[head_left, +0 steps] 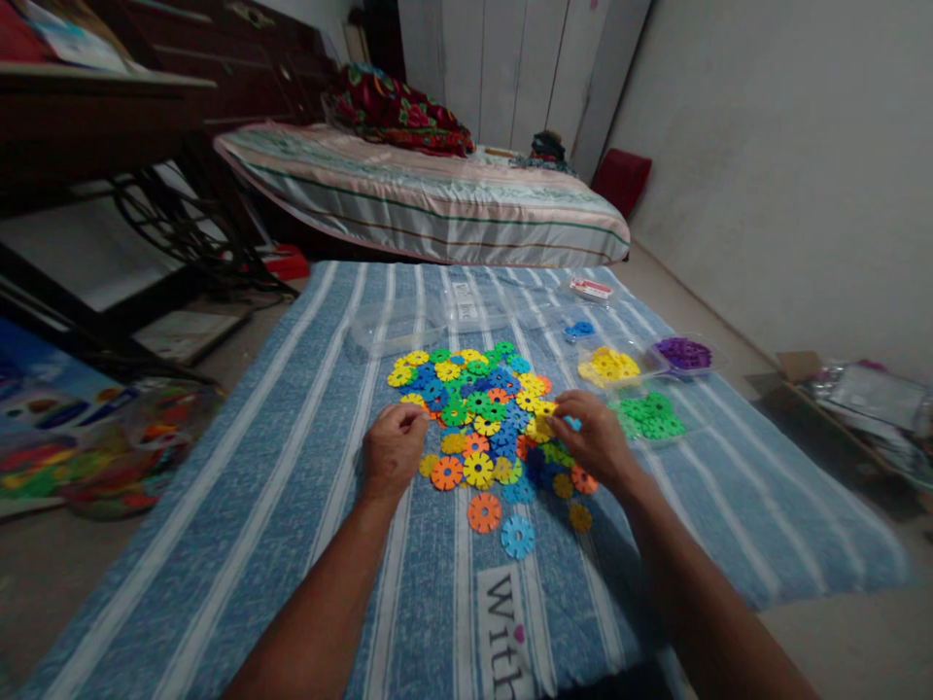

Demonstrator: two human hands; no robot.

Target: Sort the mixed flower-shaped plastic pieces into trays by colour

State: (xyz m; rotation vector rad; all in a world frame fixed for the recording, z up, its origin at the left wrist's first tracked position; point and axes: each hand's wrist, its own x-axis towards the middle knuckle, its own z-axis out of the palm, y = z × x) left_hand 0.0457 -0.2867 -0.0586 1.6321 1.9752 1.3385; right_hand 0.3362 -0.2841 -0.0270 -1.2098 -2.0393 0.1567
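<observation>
A pile of notched plastic snowflake discs [477,408] in yellow, orange, green and blue lies on the striped cloth. At its left edge is my left hand [392,455], fingers drawn together; whatever they may hold is hidden. My right hand [596,436], over the right side of the pile, pinches a light blue snowflake disc [573,423]. Closer to me lie a loose orange disc [484,512] and another light blue disc [517,537]. Right of the pile, clear trays hold yellow discs [610,366], green discs [651,416], purple discs [683,354] and blue discs [579,330].
A clear plastic container [397,329] stands behind the pile. The blue striped cloth [292,506] covers the table. Beyond it is a bed [437,204]; a sewing-machine stand [167,214] is at left. A cardboard box [838,418] sits on the floor at right.
</observation>
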